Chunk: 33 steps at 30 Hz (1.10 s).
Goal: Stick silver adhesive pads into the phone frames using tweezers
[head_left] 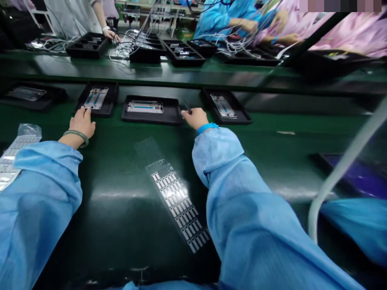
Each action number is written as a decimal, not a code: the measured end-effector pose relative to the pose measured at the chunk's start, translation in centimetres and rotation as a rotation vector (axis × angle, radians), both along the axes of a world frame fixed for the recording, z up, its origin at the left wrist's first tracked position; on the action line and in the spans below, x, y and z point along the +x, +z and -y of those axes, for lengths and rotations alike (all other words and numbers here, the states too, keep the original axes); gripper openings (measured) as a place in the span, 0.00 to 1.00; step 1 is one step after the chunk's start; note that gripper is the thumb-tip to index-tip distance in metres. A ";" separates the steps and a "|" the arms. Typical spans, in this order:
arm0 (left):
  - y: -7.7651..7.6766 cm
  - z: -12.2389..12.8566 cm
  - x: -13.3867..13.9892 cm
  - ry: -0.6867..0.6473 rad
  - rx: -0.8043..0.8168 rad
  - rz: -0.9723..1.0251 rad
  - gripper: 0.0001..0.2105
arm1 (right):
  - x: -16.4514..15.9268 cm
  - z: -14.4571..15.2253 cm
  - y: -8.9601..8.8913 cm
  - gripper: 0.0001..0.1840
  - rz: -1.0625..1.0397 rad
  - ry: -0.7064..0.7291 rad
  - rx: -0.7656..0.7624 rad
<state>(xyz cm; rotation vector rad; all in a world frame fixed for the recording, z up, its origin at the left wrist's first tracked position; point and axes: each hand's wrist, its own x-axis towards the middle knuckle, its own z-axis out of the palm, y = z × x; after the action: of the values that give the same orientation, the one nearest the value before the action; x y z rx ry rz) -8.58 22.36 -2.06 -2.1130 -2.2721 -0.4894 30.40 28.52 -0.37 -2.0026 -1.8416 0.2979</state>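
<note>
My left hand (80, 125), a green bangle at its wrist, reaches to the near rim of a black tray (111, 100). Its fingers are stretched out over the rim, close to the lower end of a silver phone frame (96, 98) in that tray. My right hand (196, 118) is closed on dark, slim tweezers (188, 107), pointing up and away. Just left of it is a second black tray (172, 112) with a phone frame (144, 106) lying sideways. Between my forearms lies a clear sheet of small white stickers (178, 201).
Another black tray (246, 119) with a phone frame stands right of my right hand, and one (54, 98) stands far left. A second sticker sheet (21, 145) lies by my left sleeve. Beyond, a raised shelf (169, 71) holds trays and cables; co-workers stand behind. A pale tube (341, 173) curves at right.
</note>
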 end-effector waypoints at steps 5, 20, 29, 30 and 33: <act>1.5 -1.0 0.4 -0.090 -0.081 -0.099 0.18 | 1.1 5.4 0.7 0.16 -0.127 0.074 0.071; 6.0 13.3 4.0 -0.407 -0.207 -0.700 0.17 | -2.6 18.8 -0.8 0.18 -1.294 0.211 -0.351; 2.4 27.9 10.6 -0.887 -0.113 -0.294 0.15 | -4.4 18.6 -3.4 0.13 -0.939 0.284 -0.275; 2.7 28.5 11.7 -0.918 -0.166 -0.276 0.13 | -4.4 18.6 -3.5 0.13 -0.932 0.289 -0.270; 3.9 28.0 14.3 -0.962 -0.274 -0.215 0.07 | -4.5 18.5 -3.7 0.13 -0.926 0.309 -0.254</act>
<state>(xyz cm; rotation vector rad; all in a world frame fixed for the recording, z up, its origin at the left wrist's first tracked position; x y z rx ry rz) 5.75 -5.60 1.84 -3.1104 -1.1351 0.0940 25.91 10.04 -4.04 -1.3034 -1.4941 1.3407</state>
